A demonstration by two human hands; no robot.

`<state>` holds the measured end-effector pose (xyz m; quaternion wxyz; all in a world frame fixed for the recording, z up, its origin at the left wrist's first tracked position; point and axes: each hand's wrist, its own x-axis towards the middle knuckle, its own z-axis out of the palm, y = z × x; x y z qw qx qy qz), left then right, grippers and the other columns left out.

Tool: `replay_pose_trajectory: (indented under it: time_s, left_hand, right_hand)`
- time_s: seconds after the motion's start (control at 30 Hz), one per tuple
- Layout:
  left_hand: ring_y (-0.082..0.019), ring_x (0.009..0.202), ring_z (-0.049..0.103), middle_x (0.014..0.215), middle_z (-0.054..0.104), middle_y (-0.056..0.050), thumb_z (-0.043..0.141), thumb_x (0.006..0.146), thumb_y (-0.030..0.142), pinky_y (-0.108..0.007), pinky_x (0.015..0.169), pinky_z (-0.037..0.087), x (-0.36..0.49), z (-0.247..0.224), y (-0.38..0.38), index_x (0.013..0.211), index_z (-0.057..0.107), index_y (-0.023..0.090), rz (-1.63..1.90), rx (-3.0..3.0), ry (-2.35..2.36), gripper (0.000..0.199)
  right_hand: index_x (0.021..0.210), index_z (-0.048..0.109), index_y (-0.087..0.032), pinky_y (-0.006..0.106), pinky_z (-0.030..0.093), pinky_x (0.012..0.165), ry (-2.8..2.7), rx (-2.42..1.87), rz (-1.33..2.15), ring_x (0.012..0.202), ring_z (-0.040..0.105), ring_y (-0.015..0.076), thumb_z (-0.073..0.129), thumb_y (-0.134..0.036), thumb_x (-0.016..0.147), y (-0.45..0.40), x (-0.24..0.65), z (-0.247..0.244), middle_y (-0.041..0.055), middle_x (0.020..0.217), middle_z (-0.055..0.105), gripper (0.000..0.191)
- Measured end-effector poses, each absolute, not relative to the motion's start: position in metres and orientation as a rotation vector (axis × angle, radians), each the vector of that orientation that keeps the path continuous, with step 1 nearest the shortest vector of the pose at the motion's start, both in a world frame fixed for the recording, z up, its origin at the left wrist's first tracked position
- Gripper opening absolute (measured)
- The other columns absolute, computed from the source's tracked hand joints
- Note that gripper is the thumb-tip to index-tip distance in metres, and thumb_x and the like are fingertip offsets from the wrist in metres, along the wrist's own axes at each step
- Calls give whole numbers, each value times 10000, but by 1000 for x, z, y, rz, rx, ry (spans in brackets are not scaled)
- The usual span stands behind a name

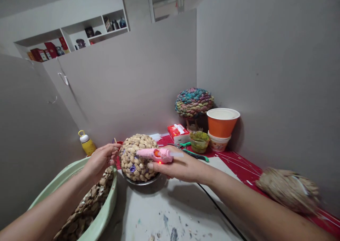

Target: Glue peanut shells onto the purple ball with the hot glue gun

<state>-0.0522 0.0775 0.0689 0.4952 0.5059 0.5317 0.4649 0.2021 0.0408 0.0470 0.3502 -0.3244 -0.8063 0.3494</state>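
A ball covered in peanut shells, with small purple bits among them, rests in a shallow metal bowl. My right hand grips a pink hot glue gun whose red light glows. A clear glue stick juts from its back, and its nozzle lies in front of the ball. At the ball's left side is my left hand, index finger stretched toward it and the other fingers loosely bent. Whether those fingertips touch the ball I cannot tell. Below that hand, a pale green basin holds many brown shell pieces.
Behind stand a yellow bottle, tissue pack, green-handled pliers, a greenish tub, orange paper bucket and multicoloured domed piece. A raffia bundle lies right. A black cord crosses the table. Grey partitions enclose it.
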Motion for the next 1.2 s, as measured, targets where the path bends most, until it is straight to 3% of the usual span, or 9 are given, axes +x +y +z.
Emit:
replay_pose_trajectory:
  time_s: [0.2, 0.4, 0.67, 0.8, 1.2]
  left_hand:
    - [-76, 521, 510, 617, 583, 23, 741, 665, 271, -174, 474, 380, -70, 68, 82, 891, 664, 118, 1206, 1155, 1324, 283]
    - [-79, 527, 533, 655, 612, 7, 761, 680, 283, -172, 461, 399, -85, 70, 79, 836, 644, 124, 1227, 1131, 1340, 251]
    - [-75, 478, 540, 597, 589, 13, 675, 755, 149, -156, 438, 439, -114, 71, 68, 852, 648, 101, 1314, 1071, 1437, 112]
    - [-71, 467, 554, 577, 596, 28, 615, 807, 102, -156, 451, 469, -142, 75, 55, 847, 646, 115, 1393, 1026, 1502, 53]
    - [-43, 515, 574, 565, 630, 65, 599, 741, -79, -118, 546, 498, -206, 87, 17, 816, 640, 133, 1710, 849, 1631, 229]
  right_hand:
    - [1277, 619, -258, 215, 429, 455, -2037, -843, 1079, 497, 468, 114, 588, -284, 850, 40, 204, 48, -30, 605, 551, 429]
    - [1261, 631, -247, 199, 437, 471, -2095, -782, 1094, 535, 484, 108, 597, -310, 845, 36, 213, 55, -30, 657, 552, 422]
    - [1367, 526, -194, 178, 406, 461, -2146, -854, 1103, 523, 465, 91, 565, -350, 887, 36, 226, 64, -51, 607, 448, 506]
    - [1388, 498, -222, 187, 388, 468, -2083, -936, 1058, 545, 473, 104, 544, -389, 904, 32, 230, 69, -43, 602, 478, 515]
    - [1400, 459, -272, 165, 235, 375, -1855, -1000, 1072, 483, 429, 102, 557, -497, 881, 28, 227, 74, -49, 548, 465, 574]
